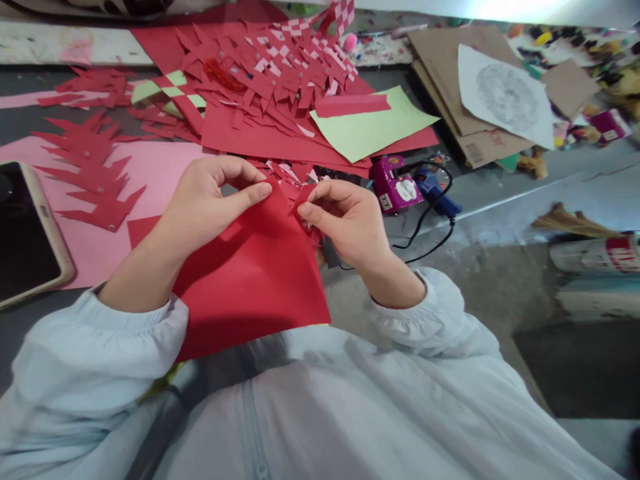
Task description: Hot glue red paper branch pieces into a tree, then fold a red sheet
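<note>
A large sheet of red paper (pixel 260 280) hangs over the table's front edge, close to my body. My left hand (pixel 215 200) pinches its upper edge between thumb and fingers. Just to the right, my right hand (pixel 345 217) pinches a small piece of red paper (pixel 303 196); I cannot tell whether that piece is still joined to the sheet. Behind both hands lies a heap of cut red paper pieces (pixel 270 73), some woven in a pink and red check. Under my left forearm, a pink sheet (pixel 155 167) carries a row of spiky red cutouts (pixel 95 173).
A phone (pixel 30 233) lies at the left. Pale green paper (pixel 375 127) rests on red sheets. A purple box (pixel 395 185) and a blue glue gun (pixel 435 190) with a black cord sit right of my hands. Cardboard (pixel 450 100) bears a sketched sheet (pixel 510 93). Cans (pixel 595 253) stand lower right.
</note>
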Demonstrator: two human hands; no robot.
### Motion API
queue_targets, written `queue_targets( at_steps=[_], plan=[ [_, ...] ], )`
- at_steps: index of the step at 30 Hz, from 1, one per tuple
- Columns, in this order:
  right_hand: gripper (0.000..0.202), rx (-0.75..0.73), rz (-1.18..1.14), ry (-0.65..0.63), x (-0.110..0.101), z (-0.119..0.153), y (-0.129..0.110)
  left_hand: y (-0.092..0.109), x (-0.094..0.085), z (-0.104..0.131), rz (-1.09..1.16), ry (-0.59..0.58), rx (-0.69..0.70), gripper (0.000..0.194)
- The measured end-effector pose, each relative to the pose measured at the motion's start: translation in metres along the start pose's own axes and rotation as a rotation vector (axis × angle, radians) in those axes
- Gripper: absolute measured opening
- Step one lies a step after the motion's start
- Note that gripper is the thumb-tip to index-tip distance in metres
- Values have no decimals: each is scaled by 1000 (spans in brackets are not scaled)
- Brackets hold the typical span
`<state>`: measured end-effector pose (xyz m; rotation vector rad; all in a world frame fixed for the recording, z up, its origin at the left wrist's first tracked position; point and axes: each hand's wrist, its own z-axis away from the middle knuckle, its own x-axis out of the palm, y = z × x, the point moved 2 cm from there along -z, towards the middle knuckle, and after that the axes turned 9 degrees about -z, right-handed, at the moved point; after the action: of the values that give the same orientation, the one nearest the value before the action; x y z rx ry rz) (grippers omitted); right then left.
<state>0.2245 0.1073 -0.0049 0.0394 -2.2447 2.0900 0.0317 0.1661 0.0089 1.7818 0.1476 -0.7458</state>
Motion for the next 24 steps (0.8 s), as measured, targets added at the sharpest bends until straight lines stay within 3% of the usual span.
queue_targets(
  at_steps=[9, 24],
  plan=[
    [42, 251, -90, -98, -2, -2, 5, 1, -1, 0, -6, 8, -15, 14],
    [31, 132, -117, -54, -5, 3, 7, -6, -1, -1, 4, 39, -57, 16]
  ],
)
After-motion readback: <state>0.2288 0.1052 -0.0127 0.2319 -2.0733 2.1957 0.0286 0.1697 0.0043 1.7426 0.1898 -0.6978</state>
